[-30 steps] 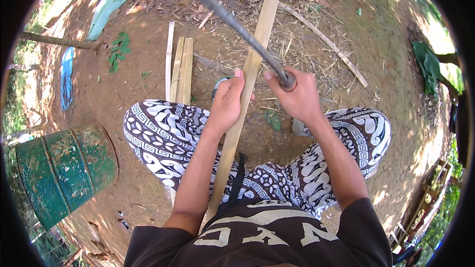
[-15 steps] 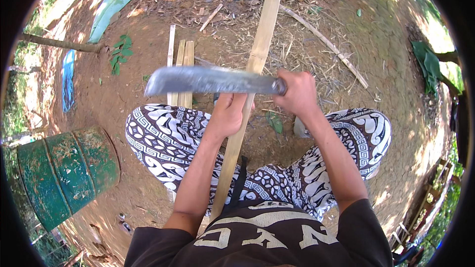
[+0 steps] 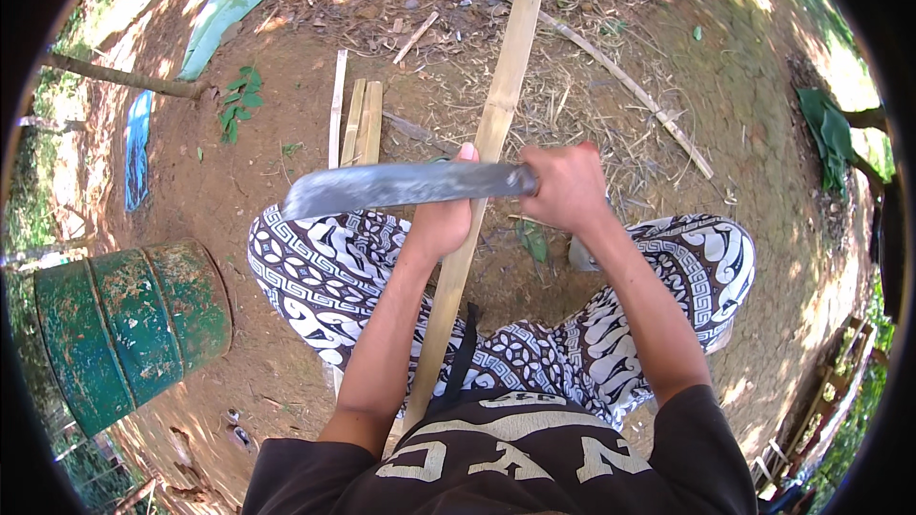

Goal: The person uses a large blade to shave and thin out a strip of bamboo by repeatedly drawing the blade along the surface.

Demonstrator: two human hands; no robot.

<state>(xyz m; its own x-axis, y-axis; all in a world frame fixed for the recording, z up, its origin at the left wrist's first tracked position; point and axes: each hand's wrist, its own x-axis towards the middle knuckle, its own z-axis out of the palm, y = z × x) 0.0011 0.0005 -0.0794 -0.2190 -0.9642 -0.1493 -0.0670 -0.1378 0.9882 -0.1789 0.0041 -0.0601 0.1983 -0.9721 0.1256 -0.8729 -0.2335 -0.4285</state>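
Note:
A long, pale bamboo strip (image 3: pixel 508 86) runs from beside my waist out to the far edge of view, between my bent knees. My left hand (image 3: pixel 442 226) is closed around it, thumb pointing away from me; the machete partly hides the fingers. In my right hand (image 3: pixel 570 186) is the handle of a machete (image 3: pixel 382 189). Its broad grey blade points left, lying across the bamboo strip just past my left hand's knuckles, and is slightly blurred. Whether the edge touches the bamboo I cannot tell.
Several cut bamboo strips (image 3: pixel 369 124) lie beyond my left knee. A rusty green drum (image 3: pixel 134 329) lies on the left. Shavings (image 3: pixel 620 148) and a thin stick (image 3: pixel 634 86) are on the dirt at the far right. A blue plastic piece (image 3: pixel 138 148) lies far left.
The machete has come slightly nearer to me, its blade tip lower, and my right hand has shifted a little left and nearer. My left hand stays on the bamboo strip.

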